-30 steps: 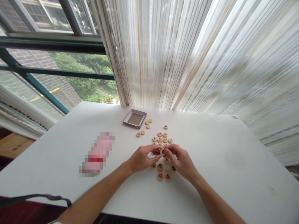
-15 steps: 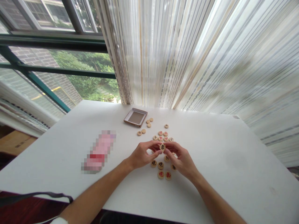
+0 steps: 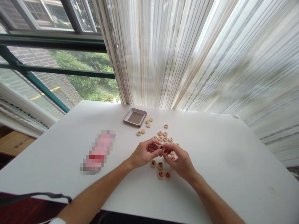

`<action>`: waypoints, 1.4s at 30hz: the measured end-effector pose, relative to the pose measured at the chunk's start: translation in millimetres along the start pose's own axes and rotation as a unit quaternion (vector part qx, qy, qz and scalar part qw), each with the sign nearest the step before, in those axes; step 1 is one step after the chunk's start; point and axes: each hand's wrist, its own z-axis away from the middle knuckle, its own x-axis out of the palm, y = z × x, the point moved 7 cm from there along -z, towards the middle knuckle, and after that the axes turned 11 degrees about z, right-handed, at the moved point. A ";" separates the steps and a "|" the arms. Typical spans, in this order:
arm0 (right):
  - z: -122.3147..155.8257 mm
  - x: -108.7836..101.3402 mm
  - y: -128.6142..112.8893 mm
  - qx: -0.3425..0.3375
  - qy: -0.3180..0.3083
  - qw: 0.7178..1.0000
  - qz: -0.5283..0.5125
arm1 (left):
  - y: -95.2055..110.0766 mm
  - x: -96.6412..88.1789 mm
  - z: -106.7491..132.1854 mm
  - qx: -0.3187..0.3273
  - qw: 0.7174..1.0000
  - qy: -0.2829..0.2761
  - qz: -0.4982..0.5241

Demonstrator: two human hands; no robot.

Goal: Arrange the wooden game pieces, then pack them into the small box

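A round wooden xiangqi piece (image 3: 161,148) with a black character is raised above the table between my two hands. My left hand (image 3: 145,153) has its thumb and fingers closed on the piece from the left. From the right, my right hand (image 3: 180,158) closes its fingertips on it too. Just beyond my hands lie red-marked pieces (image 3: 165,139) and black-marked ones. Nearer to me are two black-marked pieces (image 3: 160,165) with a pair of red-marked pieces (image 3: 167,175) below them. My hands partly cover other pieces.
An open shallow box (image 3: 135,117) stands at the back of the white table (image 3: 221,174). Beside it lie several blank-side-up pieces (image 3: 148,125). A pixelated pink item (image 3: 99,152) lies on the left. A string curtain (image 3: 158,56) hangs along the back edge.
The held piece has tipped, and its face shows less fully. My right hand has shifted slightly, uncovering pieces at its far side and covering others beneath it.
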 end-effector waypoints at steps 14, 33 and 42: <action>1.9 4.8 -7.2 -0.042 -0.016 0.998 0.034 | 5.7 -1.8 3.9 0.023 0.998 0.054 -0.021; 0.4 0.0 8.3 0.009 0.002 1.000 0.030 | 8.3 0.7 2.8 0.052 0.995 0.023 -0.080; 1.1 -2.2 8.0 0.013 0.004 0.999 0.037 | 11.9 1.3 2.9 0.084 0.992 0.017 -0.094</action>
